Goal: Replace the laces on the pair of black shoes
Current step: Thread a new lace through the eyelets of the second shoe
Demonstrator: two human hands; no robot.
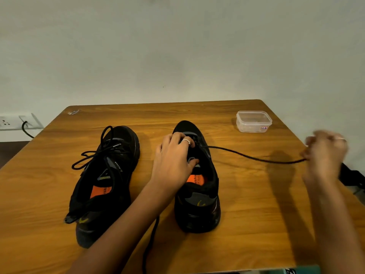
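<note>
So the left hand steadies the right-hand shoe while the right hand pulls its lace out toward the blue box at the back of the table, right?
Nearly. The plastic box is clear, not blue, as the head view shows. The rest holds.

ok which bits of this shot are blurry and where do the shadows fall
Head view: the right hand is smeared by motion blur, while the left hand and both shoes are fairly sharp. The right arm's shadow lies on the table to its left; the wide lens bends the table edges.
</note>
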